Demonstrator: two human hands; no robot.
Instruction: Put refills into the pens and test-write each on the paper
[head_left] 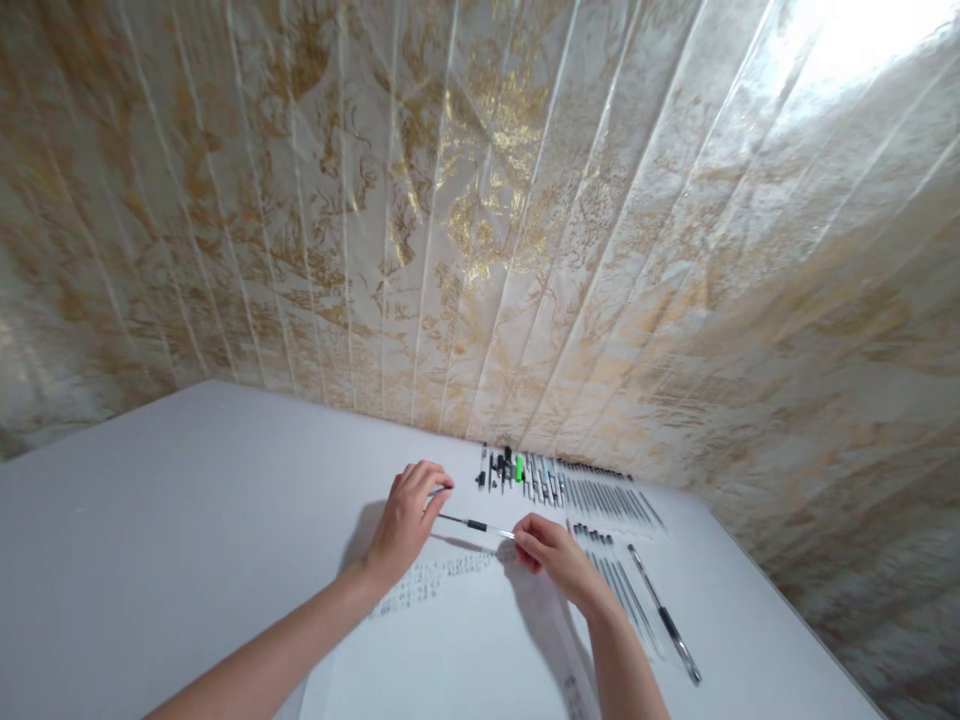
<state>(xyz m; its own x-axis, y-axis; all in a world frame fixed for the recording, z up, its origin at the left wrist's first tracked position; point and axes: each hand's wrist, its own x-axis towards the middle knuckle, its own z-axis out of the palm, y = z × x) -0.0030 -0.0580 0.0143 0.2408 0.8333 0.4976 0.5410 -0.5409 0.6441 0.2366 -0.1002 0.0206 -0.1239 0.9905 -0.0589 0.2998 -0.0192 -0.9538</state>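
Note:
Over the paper, my right hand (546, 550) pinches the clear end of a gel pen (475, 525) with a black grip. The pen lies nearly level, and its thin dark front end points toward my left hand (409, 515). My left thumb and forefinger are closed on a small dark slim piece (441, 490); its kind is too small to tell. A gap shows between that piece and the pen's tip. Below both hands lies a white sheet of paper (420, 660) with lines of handwriting near its top.
Behind my hands stands a row of pens and markers, one a bright green marker (519, 468). To its right lie many thin pen refills (611, 500) and small dark caps (592, 535). Another gel pen (666, 620) rests at the right. A gold-patterned curtain (480, 250) borders the white table (187, 520).

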